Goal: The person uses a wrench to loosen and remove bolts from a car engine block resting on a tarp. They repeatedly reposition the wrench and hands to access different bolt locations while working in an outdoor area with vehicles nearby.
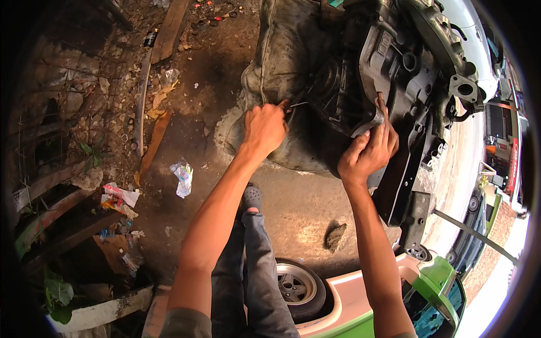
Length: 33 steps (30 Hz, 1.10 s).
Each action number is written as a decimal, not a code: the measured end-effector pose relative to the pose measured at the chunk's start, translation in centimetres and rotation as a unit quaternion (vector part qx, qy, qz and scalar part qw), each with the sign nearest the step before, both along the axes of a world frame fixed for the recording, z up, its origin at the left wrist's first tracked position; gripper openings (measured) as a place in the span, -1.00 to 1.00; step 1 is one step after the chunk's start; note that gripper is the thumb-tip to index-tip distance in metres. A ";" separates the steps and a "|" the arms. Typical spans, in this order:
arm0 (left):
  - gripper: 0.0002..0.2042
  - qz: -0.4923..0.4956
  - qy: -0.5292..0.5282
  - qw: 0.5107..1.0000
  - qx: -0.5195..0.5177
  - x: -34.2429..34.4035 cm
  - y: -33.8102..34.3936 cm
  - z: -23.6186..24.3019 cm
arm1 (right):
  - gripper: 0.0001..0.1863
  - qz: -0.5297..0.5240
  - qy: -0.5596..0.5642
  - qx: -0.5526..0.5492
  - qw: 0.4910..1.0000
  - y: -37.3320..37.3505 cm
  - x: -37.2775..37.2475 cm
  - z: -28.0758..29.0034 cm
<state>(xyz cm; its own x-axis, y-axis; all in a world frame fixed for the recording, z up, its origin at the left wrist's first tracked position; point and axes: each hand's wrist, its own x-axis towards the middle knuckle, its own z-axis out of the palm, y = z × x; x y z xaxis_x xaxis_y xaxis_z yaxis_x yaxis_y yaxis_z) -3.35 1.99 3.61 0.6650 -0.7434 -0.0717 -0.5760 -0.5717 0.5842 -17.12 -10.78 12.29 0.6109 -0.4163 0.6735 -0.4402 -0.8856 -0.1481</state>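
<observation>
A dark, greasy engine assembly (407, 62) fills the upper right, with a grimy padded cover (282, 50) beside and partly under it. My left hand (264, 127) is closed at a thin bent metal rod (300, 103) near the assembly's left side; its fingertips are partly hidden. My right hand (369, 146) grips the lower edge of a curved metal plate (369, 67) on the assembly, thumb and fingers wrapped round it.
Wood boards (155, 143), rubble and litter (181, 179) line the left. My legs (256, 259) stand on dirty concrete (208, 203). A stone (335, 236) lies on it. A green-and-pink car body (434, 284) is behind me; a white vehicle (479, 67) and parked cars (473, 219) are rightward.
</observation>
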 end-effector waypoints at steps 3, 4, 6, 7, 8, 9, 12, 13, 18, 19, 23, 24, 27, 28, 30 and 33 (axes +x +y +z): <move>-0.60 0.007 0.002 0.999 -0.053 0.1 0.0 -0.8 | -0.46 0.002 -0.002 0.001 1.000 0.0 0.0 0.0; -0.59 0.008 -0.007 0.998 -0.056 0.1 0.0 -1.1 | -0.46 0.002 -0.002 0.004 1.000 0.0 0.1 0.1; -0.58 0.006 -0.021 0.998 -0.056 -0.1 0.1 -1.6 | -0.46 0.010 -0.006 0.013 1.000 -0.1 0.1 0.2; -0.57 0.004 -0.025 0.998 -0.054 -0.3 0.2 -1.8 | -0.46 0.009 -0.005 0.014 1.000 -0.1 0.1 0.2; -0.56 0.002 -0.026 0.998 -0.052 -0.4 0.3 -1.9 | -0.46 0.009 -0.004 0.014 1.000 -0.1 0.1 0.1; -0.55 0.002 -0.038 0.997 -0.061 -0.6 0.4 -2.0 | -0.46 0.008 -0.003 0.014 1.000 -0.1 0.0 0.1; -0.53 0.004 -0.059 0.995 -0.084 -0.8 0.6 -2.1 | -0.47 0.006 -0.010 0.004 1.000 -0.1 0.1 0.0; -0.53 0.008 -0.060 0.994 -0.090 -0.8 0.6 -2.1 | -0.47 0.004 -0.007 0.003 1.000 -0.1 0.1 0.0; -0.51 0.019 -0.014 0.998 -0.063 -0.8 0.2 -1.6 | -0.47 -0.002 0.001 0.004 1.000 -0.1 0.0 0.0; -0.52 0.024 0.003 0.998 -0.061 -0.8 0.1 -1.5 | -0.47 -0.002 0.001 0.003 1.000 0.0 0.0 0.0; -0.57 0.028 0.029 0.996 -0.076 -0.3 -0.2 -1.6 | -0.48 -0.005 0.001 0.000 1.000 -0.1 0.1 0.0; -0.57 0.025 0.011 0.996 -0.088 -0.2 -0.1 -1.7 | -0.48 -0.006 0.000 -0.001 1.000 0.0 0.1 -0.1; -0.57 0.017 -0.043 0.991 -0.123 0.3 -0.3 -2.3 | -0.49 -0.002 0.003 0.005 1.000 0.0 0.0 0.0; -0.56 0.014 -0.059 0.989 -0.132 0.6 -0.3 -2.5 | -0.49 -0.001 0.001 0.004 1.000 0.0 0.0 0.0; -0.56 0.010 -0.080 0.986 -0.148 0.7 -0.4 -2.8 | -0.49 -0.002 -0.002 0.003 1.000 0.0 -0.1 -0.2; -0.59 0.016 -0.084 0.982 -0.168 0.6 -0.5 -2.8 | -0.49 -0.001 0.001 -0.003 1.000 -0.1 -0.1 -0.2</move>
